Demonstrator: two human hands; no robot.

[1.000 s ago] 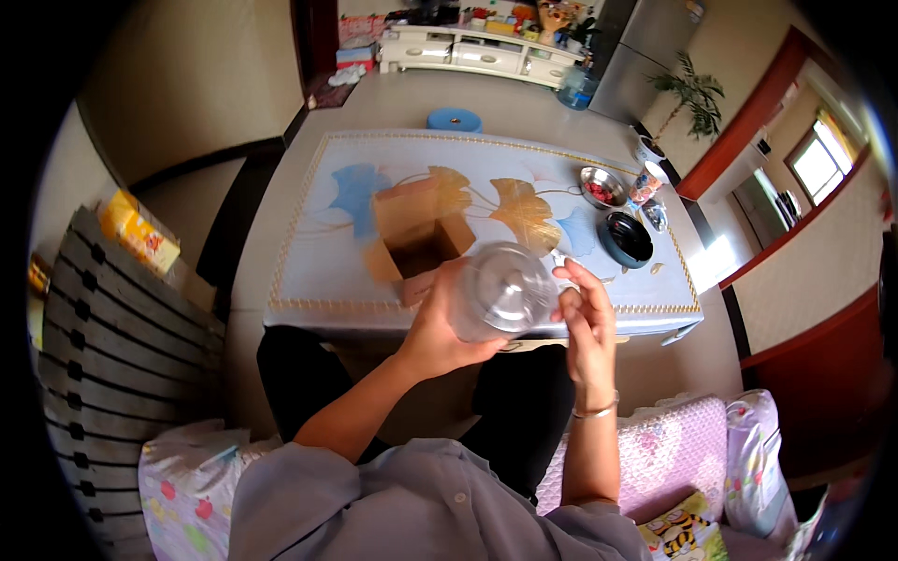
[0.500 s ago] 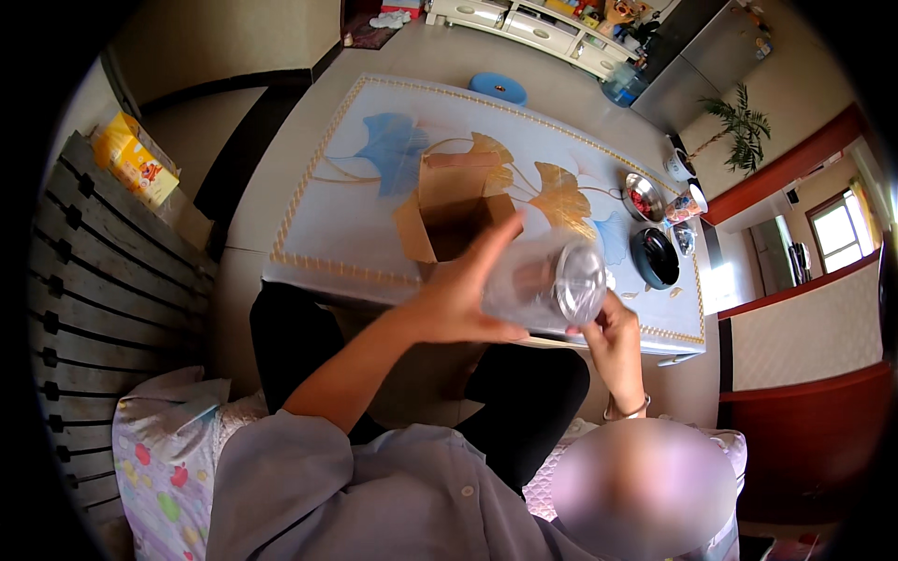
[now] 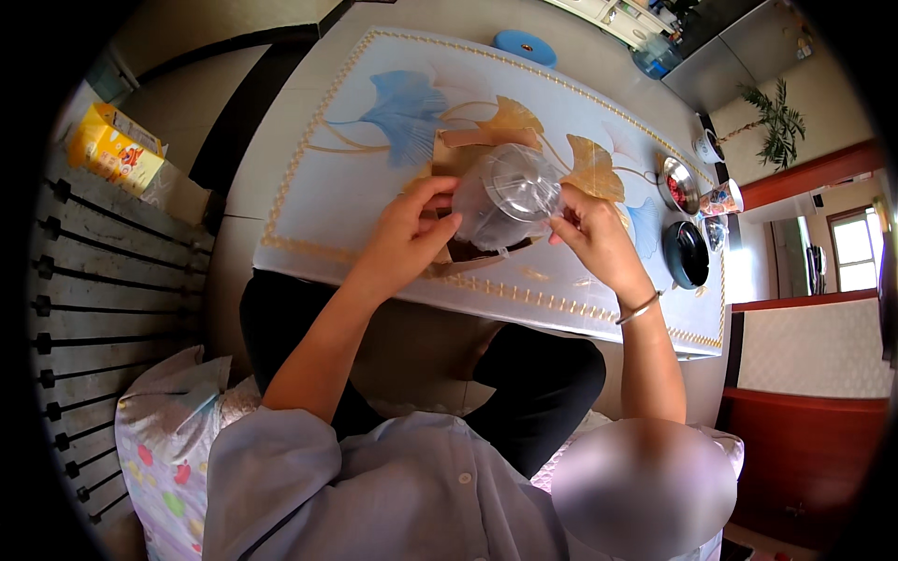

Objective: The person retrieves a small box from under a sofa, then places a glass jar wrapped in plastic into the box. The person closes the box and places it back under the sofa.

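Observation:
A clear, see-through round container (image 3: 510, 192) is held over the cardboard box (image 3: 449, 168) on the table. Its round end points up towards me, and it seems to have a thin clear wrap around it. My left hand (image 3: 407, 229) grips its left side with fingers and thumb bent. On the right side, my right hand (image 3: 599, 234), with a bracelet at the wrist, pinches the edge or wrap of the container. The container and my hands cover much of the box, whose brown flaps show behind and below.
A floral cloth covers the table (image 3: 327, 187). At its right end are a metal bowl (image 3: 678, 185) with red bits, a patterned paper cup (image 3: 722, 198) and a dark round bowl (image 3: 686, 254). A blue stool (image 3: 524, 47) stands beyond the table. A yellow carton (image 3: 117, 150) sits at left.
Both hands have carried the clear container forward and left, from above the table's near edge to over the cardboard box. It has tipped more upright, and my head view has shifted.

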